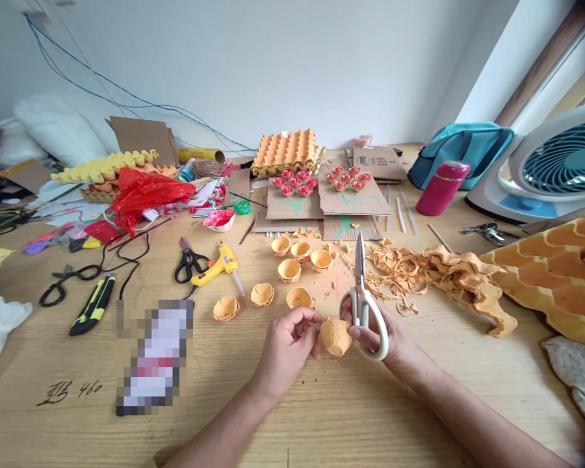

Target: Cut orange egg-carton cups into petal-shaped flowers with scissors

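Between my two hands is an orange egg-carton cup point(335, 337), its rounded base facing me. My left hand point(292, 338) pinches the cup's left edge with thumb and fingers. A pair of white-handled scissors point(361, 286) sits in my right hand point(387, 335), blades together and pointing away from me; that thumb also touches the cup's right side. Just beyond my hands stand several cut egg-carton cups point(289, 270) with petal-like rims. Orange trimmings point(394, 270) lie beyond the scissors, to the right.
On the left are a yellow glue gun point(217, 265), black scissors point(190, 261) and a utility knife point(93, 305). Cardboard with red paper flowers point(295, 205) lies at the back. A pink bottle point(442, 188), a fan point(556, 156) and an egg tray point(556, 273) are right. Someone's hand shows far left.
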